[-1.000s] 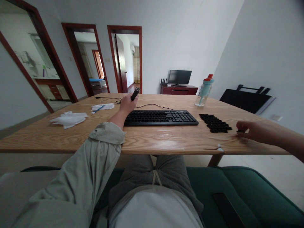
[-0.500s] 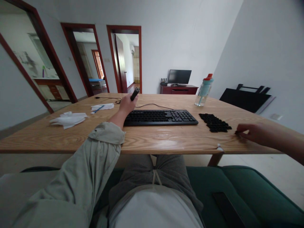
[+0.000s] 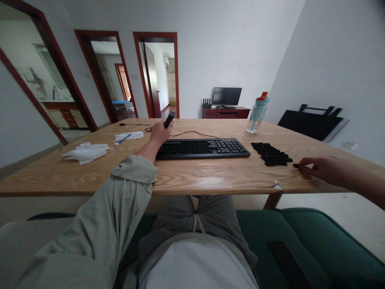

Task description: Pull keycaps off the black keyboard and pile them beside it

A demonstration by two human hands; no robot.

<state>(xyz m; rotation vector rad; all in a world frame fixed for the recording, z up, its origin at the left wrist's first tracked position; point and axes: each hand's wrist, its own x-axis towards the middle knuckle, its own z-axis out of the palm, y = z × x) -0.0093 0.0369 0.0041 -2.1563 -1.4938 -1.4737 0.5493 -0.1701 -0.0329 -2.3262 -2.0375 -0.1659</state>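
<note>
My left hand [image 3: 161, 132] is wrapped round a short black cylinder-shaped tool [image 3: 170, 119], its top end sticking up out of the fist; its exact kind is unclear. Below that hand lies a black keyboard [image 3: 204, 148], its left end partly hidden by my wrist. To the right of the keyboard, small black keycaps [image 3: 271, 154] lie in tight rows on the wooden table [image 3: 210, 176]. My right hand [image 3: 315, 165] pinches one more black keycap [image 3: 296, 165] at the tabletop, just right of the rows and apart from them.
A clear bottle with a red lid [image 3: 257, 113] stands behind the keycaps. White tissues [image 3: 86, 153] and a blue stick-like item [image 3: 123, 139] lie at the left. The keyboard cable [image 3: 195, 132] runs behind. A phone-like black slab [image 3: 290, 263] rests on the green seat [image 3: 319, 233].
My right hand has shifted slightly left with the keycap, closer to the rows. My left hand keeps its hold on the black tool, almost still.
</note>
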